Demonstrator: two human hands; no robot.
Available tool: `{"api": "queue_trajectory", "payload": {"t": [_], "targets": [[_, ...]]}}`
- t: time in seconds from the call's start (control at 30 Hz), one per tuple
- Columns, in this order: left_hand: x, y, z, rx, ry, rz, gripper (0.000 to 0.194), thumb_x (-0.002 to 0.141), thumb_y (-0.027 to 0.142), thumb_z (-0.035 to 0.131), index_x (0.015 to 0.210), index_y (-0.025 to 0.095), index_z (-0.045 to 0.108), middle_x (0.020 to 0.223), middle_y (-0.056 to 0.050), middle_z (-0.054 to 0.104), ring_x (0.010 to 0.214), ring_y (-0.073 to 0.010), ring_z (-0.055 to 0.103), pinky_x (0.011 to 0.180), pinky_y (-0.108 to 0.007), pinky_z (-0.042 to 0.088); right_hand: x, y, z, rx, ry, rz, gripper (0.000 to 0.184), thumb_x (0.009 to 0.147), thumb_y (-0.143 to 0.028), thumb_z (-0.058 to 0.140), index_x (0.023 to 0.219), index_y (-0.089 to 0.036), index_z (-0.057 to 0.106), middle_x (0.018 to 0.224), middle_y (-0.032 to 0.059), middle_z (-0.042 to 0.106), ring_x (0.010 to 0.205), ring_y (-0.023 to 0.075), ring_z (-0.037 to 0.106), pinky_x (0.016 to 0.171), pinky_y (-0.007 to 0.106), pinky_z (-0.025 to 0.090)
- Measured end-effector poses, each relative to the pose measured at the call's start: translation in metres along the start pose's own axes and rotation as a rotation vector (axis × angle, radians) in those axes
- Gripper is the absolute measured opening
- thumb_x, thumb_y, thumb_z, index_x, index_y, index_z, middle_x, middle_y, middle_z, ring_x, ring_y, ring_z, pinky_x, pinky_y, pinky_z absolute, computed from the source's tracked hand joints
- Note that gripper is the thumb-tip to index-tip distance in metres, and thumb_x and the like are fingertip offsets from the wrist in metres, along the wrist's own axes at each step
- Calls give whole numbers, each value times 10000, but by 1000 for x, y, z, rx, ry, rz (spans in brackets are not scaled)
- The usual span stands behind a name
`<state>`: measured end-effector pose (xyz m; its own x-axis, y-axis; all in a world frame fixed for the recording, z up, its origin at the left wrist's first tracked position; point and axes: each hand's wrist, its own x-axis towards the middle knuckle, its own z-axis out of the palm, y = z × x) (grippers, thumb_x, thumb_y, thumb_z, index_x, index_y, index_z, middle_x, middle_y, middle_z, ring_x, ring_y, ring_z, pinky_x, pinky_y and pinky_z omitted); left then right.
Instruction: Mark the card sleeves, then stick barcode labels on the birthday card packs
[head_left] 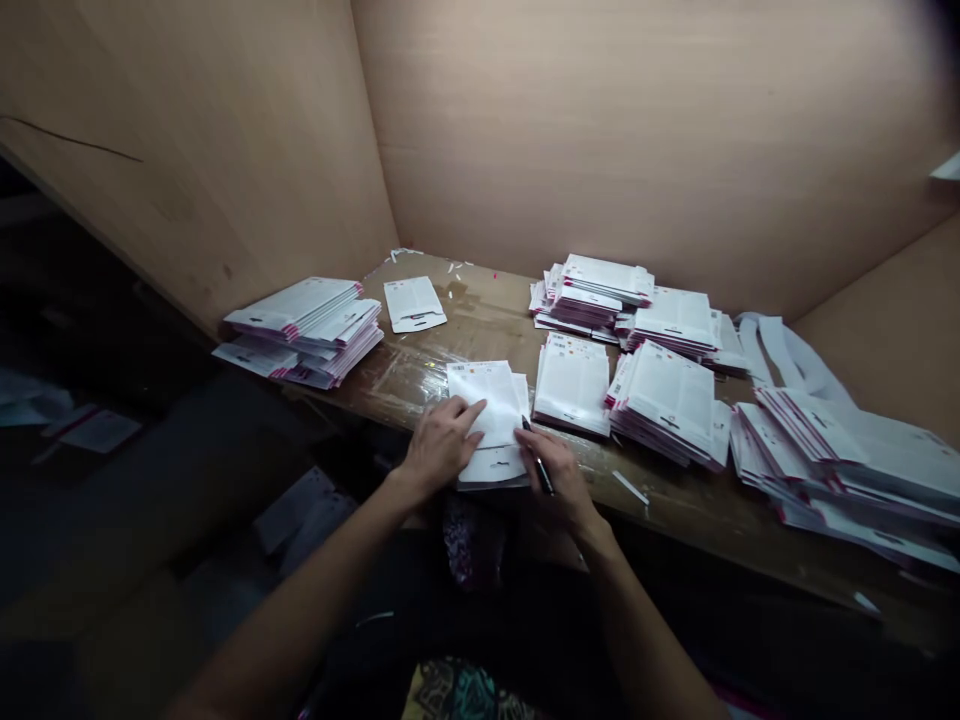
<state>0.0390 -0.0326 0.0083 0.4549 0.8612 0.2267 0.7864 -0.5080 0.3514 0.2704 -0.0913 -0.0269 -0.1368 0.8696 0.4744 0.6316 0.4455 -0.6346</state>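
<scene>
On the table edge in front of me lies a small pile of white flat packets, the lower one showing a hang slot. My left hand rests on the left side of this pile, with its fingers spread and pressing down the top packet. At the pile's right edge my right hand is closed around a slim black pen-like tool. The tool's upper end points toward the packets; its exact kind is not clear. Part of the pile's right side is hidden by the right hand.
Pink-edged packet stacks stand at left and in several piles at right. A single packet lies behind. White strips curl at the right rear, and paper scraps dot the table. Wooden panels enclose it.
</scene>
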Motion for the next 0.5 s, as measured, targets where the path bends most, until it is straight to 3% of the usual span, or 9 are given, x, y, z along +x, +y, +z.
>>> {"api": "queue_trajectory", "payload": {"t": [0.07, 0.13, 0.27, 0.5], "targets": [[15, -8, 3, -11, -24, 201, 459, 1029, 343, 546, 1471, 226, 589, 1565, -139, 535, 1468, -326, 476, 1186, -498, 423, 2, -2, -6, 114, 34, 42, 340, 1029, -256, 558, 1345, -255, 687, 1228, 98, 770, 1138, 278, 724, 1001, 470, 573], [23, -15, 9, 0, -81, 283, 444, 1054, 362, 502, 1471, 241, 598, 1630, -104, 472, 1534, -324, 388, 1215, -509, 384, 2, -4, -12, 196, 39, 47, 297, 1029, -285, 573, 1284, -258, 723, 1180, 86, 782, 1058, 254, 746, 934, 415, 596], [19, -16, 17, 33, -119, 267, 447, 1075, 391, 457, 1492, 293, 584, 1645, -55, 460, 1548, -314, 366, 1215, -517, 369, 0, -3, -15, 202, -2, 40, 180, 971, -269, 636, 1086, -250, 773, 994, 58, 799, 873, 228, 755, 802, 365, 595], [16, -13, 19, 45, -114, 236, 437, 1066, 378, 471, 1480, 317, 597, 1641, -22, 467, 1545, -293, 373, 1206, -490, 373, -2, -1, -15, 192, -50, 15, 163, 962, -233, 626, 1047, -246, 764, 938, 48, 788, 834, 209, 730, 777, 345, 571]]}}
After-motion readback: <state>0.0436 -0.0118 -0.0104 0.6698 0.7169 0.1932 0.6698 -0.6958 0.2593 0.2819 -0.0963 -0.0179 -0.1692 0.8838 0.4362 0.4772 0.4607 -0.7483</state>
